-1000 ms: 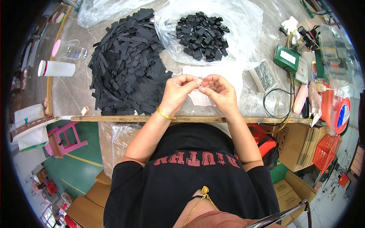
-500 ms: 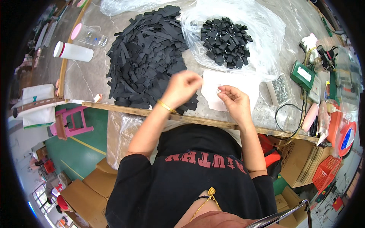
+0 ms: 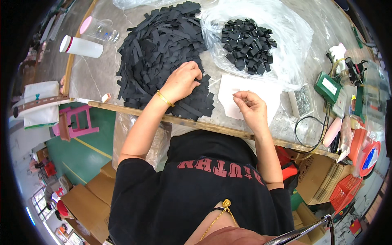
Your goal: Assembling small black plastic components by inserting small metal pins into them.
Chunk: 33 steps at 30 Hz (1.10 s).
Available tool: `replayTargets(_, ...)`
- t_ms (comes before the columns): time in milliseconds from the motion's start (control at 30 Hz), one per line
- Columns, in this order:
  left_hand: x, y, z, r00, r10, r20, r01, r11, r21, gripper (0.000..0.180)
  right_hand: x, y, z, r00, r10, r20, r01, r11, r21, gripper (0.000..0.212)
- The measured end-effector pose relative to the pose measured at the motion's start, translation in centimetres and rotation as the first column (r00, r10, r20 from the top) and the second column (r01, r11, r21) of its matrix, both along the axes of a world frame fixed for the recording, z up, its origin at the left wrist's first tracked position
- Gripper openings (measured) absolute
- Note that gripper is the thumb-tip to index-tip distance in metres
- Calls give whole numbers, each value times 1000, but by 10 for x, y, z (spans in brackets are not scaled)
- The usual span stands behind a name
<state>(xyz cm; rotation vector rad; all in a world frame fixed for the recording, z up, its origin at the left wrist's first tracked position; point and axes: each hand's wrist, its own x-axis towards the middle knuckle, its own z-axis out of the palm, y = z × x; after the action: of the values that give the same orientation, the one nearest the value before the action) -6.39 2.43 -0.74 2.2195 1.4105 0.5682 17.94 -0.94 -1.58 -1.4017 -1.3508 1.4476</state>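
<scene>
A big heap of flat black strips point(image 3: 159, 53) lies on the table at left. My left hand point(image 3: 182, 81) is over the heap's right side, its fingers bent closed among the strips; what lies between them is hidden. Over a white sheet point(image 3: 232, 92) my right hand point(image 3: 252, 105) holds thumb and forefinger pinched together. Anything in that pinch is too small to make out. Beyond the sheet, folded black pieces point(image 3: 249, 47) with small shiny bits form a pile on clear plastic point(image 3: 290, 53). An open box of small metal pieces point(image 3: 302, 101) stands right of the sheet.
A white bottle point(image 3: 83, 47) and a clear pink-lidded jug point(image 3: 100, 30) lie at the far left. On the right are a green box-shaped device point(image 3: 327, 87) and a looped black cable point(image 3: 298, 136). The table's wooden edge point(image 3: 204, 125) runs in front of me.
My left hand has moved left from beside the white sheet onto the strip heap. My right hand has stayed over the sheet, still pinched. The view has shifted slightly.
</scene>
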Motion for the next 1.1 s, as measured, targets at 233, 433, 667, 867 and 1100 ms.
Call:
replayTargets(233,-6,2,0,999,-26,29,25,998,59,17,-6,1,4,999,38,21,-40,995,96,6)
replayTargets(433,-7,10,6,700,453,551,-281,885,-371,7,-19,17,16,945,85,315,-269,747,608,10)
replayTargets(667,21,3,12,233,735,637,103,633,-767,12,-44,39,22,893,111,436,-450,266,853,16)
replayTargets(867,45,-2,19,252,649,718,-9,744,-669,11,-37,46,34,894,97,437,-443,331,833,13)
replayTargets(1100,57,-6,15,435,502,748,-116,855,-506,14,-34,44,46,989,110,95,-140,896,421,5)
